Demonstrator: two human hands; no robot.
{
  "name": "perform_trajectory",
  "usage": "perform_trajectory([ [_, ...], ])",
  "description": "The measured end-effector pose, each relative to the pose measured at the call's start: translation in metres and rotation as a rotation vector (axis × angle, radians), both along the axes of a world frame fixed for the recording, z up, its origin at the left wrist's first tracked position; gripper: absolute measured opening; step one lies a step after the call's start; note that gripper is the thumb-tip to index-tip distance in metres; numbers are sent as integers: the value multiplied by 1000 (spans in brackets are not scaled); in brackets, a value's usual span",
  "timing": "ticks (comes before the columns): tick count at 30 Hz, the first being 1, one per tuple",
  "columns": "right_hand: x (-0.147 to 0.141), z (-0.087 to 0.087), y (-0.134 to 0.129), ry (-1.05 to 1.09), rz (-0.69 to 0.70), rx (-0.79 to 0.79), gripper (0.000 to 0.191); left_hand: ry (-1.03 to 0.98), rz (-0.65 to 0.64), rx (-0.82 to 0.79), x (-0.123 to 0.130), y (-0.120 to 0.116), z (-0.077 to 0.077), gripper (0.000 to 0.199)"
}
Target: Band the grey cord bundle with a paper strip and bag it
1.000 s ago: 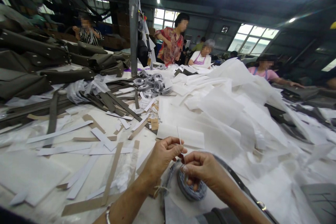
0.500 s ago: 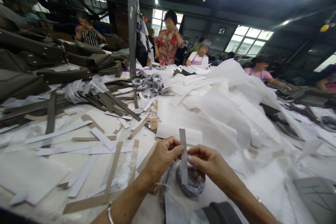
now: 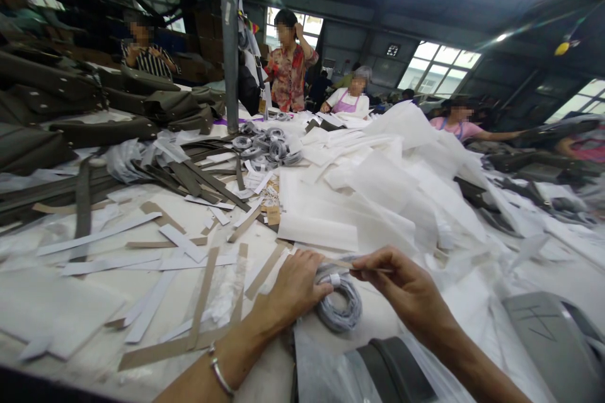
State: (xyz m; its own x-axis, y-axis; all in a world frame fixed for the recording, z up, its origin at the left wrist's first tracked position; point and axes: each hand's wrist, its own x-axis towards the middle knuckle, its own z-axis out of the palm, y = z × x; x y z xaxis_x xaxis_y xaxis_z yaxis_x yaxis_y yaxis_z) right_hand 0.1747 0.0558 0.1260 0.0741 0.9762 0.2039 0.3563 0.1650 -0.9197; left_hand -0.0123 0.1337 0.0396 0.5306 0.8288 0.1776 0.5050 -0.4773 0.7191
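My right hand pinches the end of a narrow strip, which now lies nearly flat and points left. My left hand rests palm down at the strip's other end, its fingers curled and partly hidden, so whether it grips anything is unclear. Just below and between the hands, a grey wrapped coil lies on the table with a small white band at its top. Nearer to me, a dark rolled piece lies in clear plastic.
Paper strips lie scattered at left, beside dark straps. Several grey coils sit near a metal post. White sheets are heaped behind my hands. A grey case stands at right. Several people work beyond.
The strip has gone from upright to nearly flat. My left hand has turned palm down beside the coil, and my right hand has moved slightly right. The coil shows more fully.
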Motion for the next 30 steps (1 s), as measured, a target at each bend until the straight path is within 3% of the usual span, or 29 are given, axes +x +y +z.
perform_trajectory([
  [3, 11, -12, -23, -208, 103, 101, 5, -46, -12, -28, 2, 0, -2, 42],
  [7, 16, -25, -43, -310, 90, 160, 15, -331, -21, -7, 0, -2, 11, 34],
  [12, 10, -37, -42, -352, 47, 105, 12, -514, -257, -9, 1, -18, 32, 16],
  [16, 7, -45, -37, -358, 52, 66, 10, -527, -365, -81, 1, -27, 41, 13],
  [21, 6, -49, -35, -337, 48, 16, 7, -480, -370, -213, -1, -27, 42, 19],
  [30, 3, -46, -31, -283, 50, -100, 6, -332, -317, -345, 3, -25, 35, 9],
])
